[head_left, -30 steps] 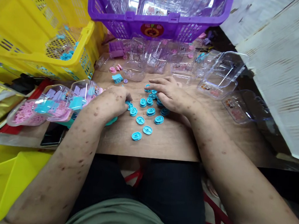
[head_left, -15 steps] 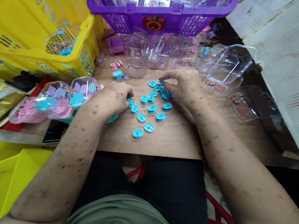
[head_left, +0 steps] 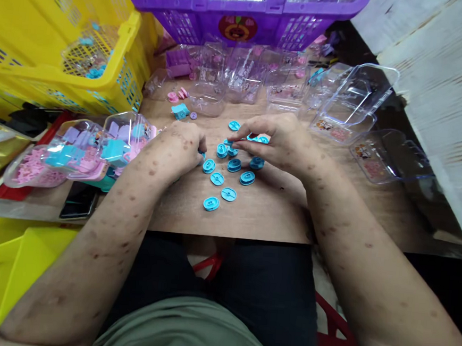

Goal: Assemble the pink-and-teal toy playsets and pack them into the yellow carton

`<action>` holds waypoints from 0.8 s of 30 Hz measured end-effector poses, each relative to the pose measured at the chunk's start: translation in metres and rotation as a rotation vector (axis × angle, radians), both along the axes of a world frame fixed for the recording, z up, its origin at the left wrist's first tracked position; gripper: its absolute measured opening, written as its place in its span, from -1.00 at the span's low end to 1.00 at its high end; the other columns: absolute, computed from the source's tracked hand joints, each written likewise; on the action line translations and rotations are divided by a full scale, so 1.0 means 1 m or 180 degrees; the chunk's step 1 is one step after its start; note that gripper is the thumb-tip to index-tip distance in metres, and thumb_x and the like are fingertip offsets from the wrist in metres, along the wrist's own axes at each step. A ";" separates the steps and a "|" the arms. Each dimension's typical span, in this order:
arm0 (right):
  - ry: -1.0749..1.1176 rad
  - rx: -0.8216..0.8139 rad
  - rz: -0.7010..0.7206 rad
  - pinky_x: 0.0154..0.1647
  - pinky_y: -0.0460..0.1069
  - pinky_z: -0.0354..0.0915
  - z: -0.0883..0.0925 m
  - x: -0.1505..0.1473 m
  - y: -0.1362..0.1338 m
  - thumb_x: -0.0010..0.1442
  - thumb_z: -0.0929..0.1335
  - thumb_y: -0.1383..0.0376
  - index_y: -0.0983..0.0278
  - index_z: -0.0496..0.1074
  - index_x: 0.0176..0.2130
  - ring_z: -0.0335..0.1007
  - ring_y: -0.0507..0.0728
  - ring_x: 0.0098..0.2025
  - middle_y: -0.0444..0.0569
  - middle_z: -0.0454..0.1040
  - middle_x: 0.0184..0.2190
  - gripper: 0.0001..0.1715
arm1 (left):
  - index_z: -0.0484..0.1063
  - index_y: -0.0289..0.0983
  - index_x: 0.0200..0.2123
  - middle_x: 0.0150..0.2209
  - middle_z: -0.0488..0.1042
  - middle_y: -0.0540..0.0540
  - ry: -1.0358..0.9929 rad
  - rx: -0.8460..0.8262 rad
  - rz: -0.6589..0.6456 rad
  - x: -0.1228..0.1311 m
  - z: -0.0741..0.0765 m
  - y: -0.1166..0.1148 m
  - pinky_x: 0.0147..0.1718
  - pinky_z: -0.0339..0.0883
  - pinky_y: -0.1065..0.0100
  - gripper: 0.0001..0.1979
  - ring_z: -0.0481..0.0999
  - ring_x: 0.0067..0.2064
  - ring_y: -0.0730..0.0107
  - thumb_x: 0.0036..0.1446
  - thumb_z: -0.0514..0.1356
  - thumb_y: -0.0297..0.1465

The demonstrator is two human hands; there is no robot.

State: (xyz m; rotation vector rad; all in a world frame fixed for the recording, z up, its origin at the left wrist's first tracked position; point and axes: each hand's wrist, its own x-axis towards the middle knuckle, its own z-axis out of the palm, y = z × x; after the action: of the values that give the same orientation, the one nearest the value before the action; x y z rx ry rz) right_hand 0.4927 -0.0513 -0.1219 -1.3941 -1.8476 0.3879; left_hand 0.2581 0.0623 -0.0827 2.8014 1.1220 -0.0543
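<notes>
Several small turquoise oval plastic pieces (head_left: 247, 178) lie loose on the brown tabletop (head_left: 271, 219), some with a cross-shaped face up, others with a slotted face. Over the middle of them, my right hand (head_left: 283, 142) pinches one turquoise piece (head_left: 228, 142) between thumb and fingertip, just above others on the table. More pieces lie partly hidden under its palm. At the left edge of the group, the fingers of my left hand (head_left: 183, 147) are closed on a turquoise piece (head_left: 203, 155), of which only a sliver shows.
Clear plastic cases (head_left: 244, 78) stand along the back, before a purple basket (head_left: 239, 8) of more cases. A yellow crate (head_left: 127, 63) is at back left. Filled clear boxes (head_left: 73, 144) and a phone (head_left: 79, 201) lie left. A turquoise block (head_left: 180, 111) sits behind my left hand.
My right hand has moved left and slightly nearer, from the back of the turquoise group to its middle, with a piece in its fingertips. The left hand stays nearly in place.
</notes>
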 end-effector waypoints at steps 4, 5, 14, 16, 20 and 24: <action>-0.0117 0.0038 0.0234 0.11 0.14 0.54 0.007 -0.008 -0.006 0.45 0.59 0.11 0.04 0.77 -0.08 0.72 0.25 -0.04 -0.13 0.78 -0.08 -0.89 | 0.70 -0.15 -0.34 -0.29 0.72 -0.14 -0.0009 0.0034 0.0365 -0.001 0.005 -0.014 0.08 0.62 -0.06 -0.85 0.74 -0.08 -0.13 0.09 0.40 -0.55; -0.0160 0.0078 0.0299 0.09 0.11 0.53 0.009 -0.011 -0.008 0.47 0.57 0.13 0.06 0.77 -0.06 0.72 0.23 -0.05 -0.13 0.78 -0.09 -0.90 | 0.72 -0.17 -0.27 -0.23 0.74 -0.17 0.0000 0.0008 0.0438 -0.001 0.007 -0.018 0.12 0.61 -0.06 -0.84 0.74 -0.03 -0.14 0.13 0.39 -0.54; -0.0492 0.0405 -0.0014 0.15 0.12 0.54 0.018 -0.044 -0.059 0.55 0.45 0.31 0.11 0.75 0.09 0.72 0.26 0.06 -0.06 0.79 0.05 -0.75 | 0.77 -0.14 0.03 0.00 0.79 -0.16 0.0304 -0.0030 0.0155 -0.012 0.007 -0.017 0.22 0.55 0.06 -0.68 0.74 0.10 -0.04 0.29 0.30 -0.44; -0.0316 0.0354 -0.0177 0.14 0.13 0.57 0.013 -0.049 -0.070 0.54 0.45 0.31 0.12 0.75 0.09 0.73 0.26 0.05 -0.06 0.79 0.05 -0.76 | 0.77 -0.15 0.05 0.00 0.79 -0.17 0.0372 -0.0044 0.0131 -0.011 0.010 -0.014 0.19 0.57 0.07 -0.66 0.74 0.08 -0.03 0.28 0.28 -0.45; -0.0015 0.0175 -0.0428 0.00 0.12 0.61 0.002 -0.051 -0.072 0.48 0.49 0.29 0.13 0.74 0.05 0.72 0.24 -0.07 -0.05 0.79 -0.03 -0.80 | 0.76 -0.12 0.07 -0.04 0.78 -0.13 0.0519 0.0011 0.0101 -0.008 0.029 -0.012 0.07 0.60 0.13 -0.60 0.75 0.01 0.01 0.22 0.27 -0.47; 0.0172 -0.0139 -0.0119 -0.03 0.10 0.61 0.002 -0.046 -0.054 0.49 0.46 0.29 0.16 0.73 0.03 0.71 0.22 -0.10 -0.03 0.78 -0.08 -0.79 | 0.76 -0.07 -0.04 -0.25 0.74 -0.08 0.0603 0.0047 -0.0179 -0.007 0.040 0.002 -0.13 0.60 0.15 -0.69 0.73 -0.19 0.05 0.17 0.33 -0.41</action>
State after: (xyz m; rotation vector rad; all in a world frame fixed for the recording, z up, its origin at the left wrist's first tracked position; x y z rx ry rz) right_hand 0.4466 -0.1055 -0.1201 -1.4314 -1.7765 0.4450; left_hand 0.2509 0.0639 -0.0430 2.8900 1.0838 -0.3241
